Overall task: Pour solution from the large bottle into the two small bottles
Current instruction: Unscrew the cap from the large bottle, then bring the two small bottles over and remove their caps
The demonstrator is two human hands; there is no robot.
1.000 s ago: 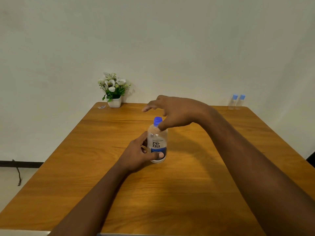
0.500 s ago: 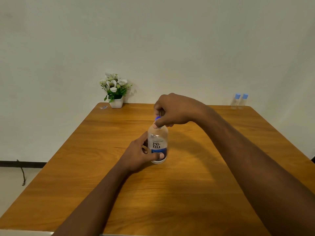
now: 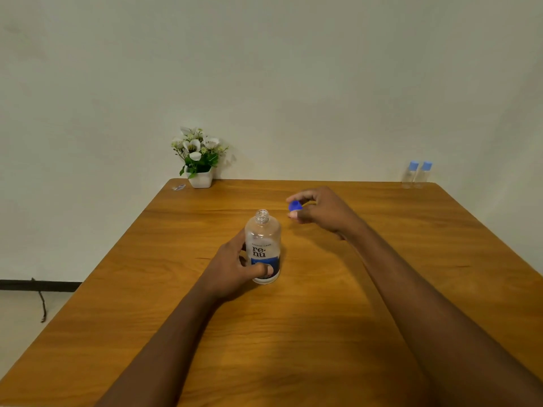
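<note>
The large clear bottle (image 3: 263, 248) with a "re-nu" label stands upright in the middle of the wooden table (image 3: 308, 333), its neck uncapped. My left hand (image 3: 235, 268) grips its lower body, thumb across the blue label band. My right hand (image 3: 320, 211) hovers to the right of the neck and pinches the blue cap (image 3: 295, 206) between thumb and fingers. Two small clear bottles (image 3: 416, 175) with light-blue caps stand side by side at the far right corner of the table, capped.
A white pot of white flowers (image 3: 199, 160) sits at the table's far left edge against the wall, with a small wrapper (image 3: 179, 187) beside it. A plain wall runs behind the table. Floor and a cable show at left.
My right hand closed on the cap, took it off the large bottle and moved it to the right. The bottle's neck now stands uncapped. My left hand kept its grip.
</note>
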